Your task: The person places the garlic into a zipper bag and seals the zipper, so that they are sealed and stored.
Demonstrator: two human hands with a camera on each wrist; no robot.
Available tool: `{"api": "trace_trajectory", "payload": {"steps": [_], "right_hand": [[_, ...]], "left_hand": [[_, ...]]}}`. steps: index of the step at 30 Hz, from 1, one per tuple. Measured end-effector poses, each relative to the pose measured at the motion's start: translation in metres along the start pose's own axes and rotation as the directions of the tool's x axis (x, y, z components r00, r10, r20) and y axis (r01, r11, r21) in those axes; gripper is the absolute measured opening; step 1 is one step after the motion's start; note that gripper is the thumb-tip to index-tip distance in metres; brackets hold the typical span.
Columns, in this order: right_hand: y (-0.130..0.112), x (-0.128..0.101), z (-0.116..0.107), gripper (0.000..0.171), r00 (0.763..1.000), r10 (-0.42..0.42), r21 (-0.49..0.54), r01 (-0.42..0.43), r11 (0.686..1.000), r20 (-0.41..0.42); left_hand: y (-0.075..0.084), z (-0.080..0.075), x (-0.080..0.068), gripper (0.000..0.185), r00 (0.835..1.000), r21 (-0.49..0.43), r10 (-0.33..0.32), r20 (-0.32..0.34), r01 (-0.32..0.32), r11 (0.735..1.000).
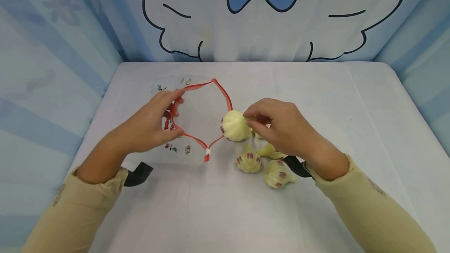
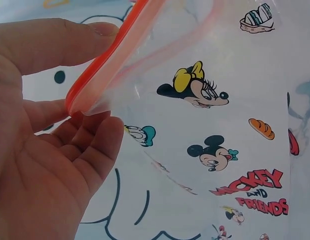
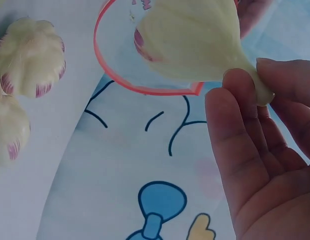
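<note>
- Right grip: closed in a pinch. A pale garlic bulb is held between thumb and fingertips by its stem, with the rounded end pointed left.
- Bulb position: raised, at the right side of the mouth of a clear bag; the red rim is partly hidden by it in the head view. Contact between bulb and rim cannot be told.
- Left grip: bag held at the left part of the rim, thumb on one side of the strip and curled fingers on the other. The mouth is spread wide.
- Handling, bulb (judged): light and firm, not readily crushed; smooth surface, possibly slippery on the rounded body. The stem is judged a good place for hold, as the body is left free; a slight swing about the pinch may be expected.
- Handling, bag (judged): very light, limp film, easily folded; best held at the rim, where stiffness seems greater.
- Near corner of mouth: small white-and-red tab noted. Cartoon prints and red lettering are borne by the film.
- Near and below the right grip: two further bulbs on the white-covered counter; more garlic is partly hidden.
</note>
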State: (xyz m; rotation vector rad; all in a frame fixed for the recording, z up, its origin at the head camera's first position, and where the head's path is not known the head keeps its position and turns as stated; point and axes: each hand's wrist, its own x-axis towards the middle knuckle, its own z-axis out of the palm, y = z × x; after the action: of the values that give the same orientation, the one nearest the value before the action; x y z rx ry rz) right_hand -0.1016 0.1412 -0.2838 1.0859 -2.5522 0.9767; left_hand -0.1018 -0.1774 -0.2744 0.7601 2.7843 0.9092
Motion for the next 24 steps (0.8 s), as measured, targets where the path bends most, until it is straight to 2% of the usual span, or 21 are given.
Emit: {"api": "trace_trajectory", "payload": {"steps": [6,11,16,21,24], "right_hand": [[0.0,0.007,0.003,0.014,0.999,0.033,0.026,-0.033,0.999,0.01],[0.0,0.014,0.007,0.013,0.998,0.066,0.073,-0.067,0.995,0.016],[0.0,0.021,0.013,0.014,0.987,0.136,0.106,-0.144,0.984,0.08],[-0.001,0.03,0.021,0.017,0.97,0.191,0.133,-0.211,0.968,0.151],[-0.002,0.033,0.026,0.018,0.955,0.226,0.154,-0.257,0.954,0.192]], "left_hand": [[0.004,0.001,0.002,0.088,1.0,-0.002,-0.002,0.01,0.002,1.0],[0.007,0.002,0.003,0.088,1.0,0.009,0.024,0.0,-0.024,1.0],[0.008,0.002,0.003,0.088,0.999,0.013,0.039,0.0,-0.039,0.999],[0.01,0.001,0.003,0.088,0.999,0.019,0.049,-0.005,-0.049,0.999],[0.01,0.0,0.003,0.089,0.997,0.016,0.077,-0.015,-0.077,0.997]]}}
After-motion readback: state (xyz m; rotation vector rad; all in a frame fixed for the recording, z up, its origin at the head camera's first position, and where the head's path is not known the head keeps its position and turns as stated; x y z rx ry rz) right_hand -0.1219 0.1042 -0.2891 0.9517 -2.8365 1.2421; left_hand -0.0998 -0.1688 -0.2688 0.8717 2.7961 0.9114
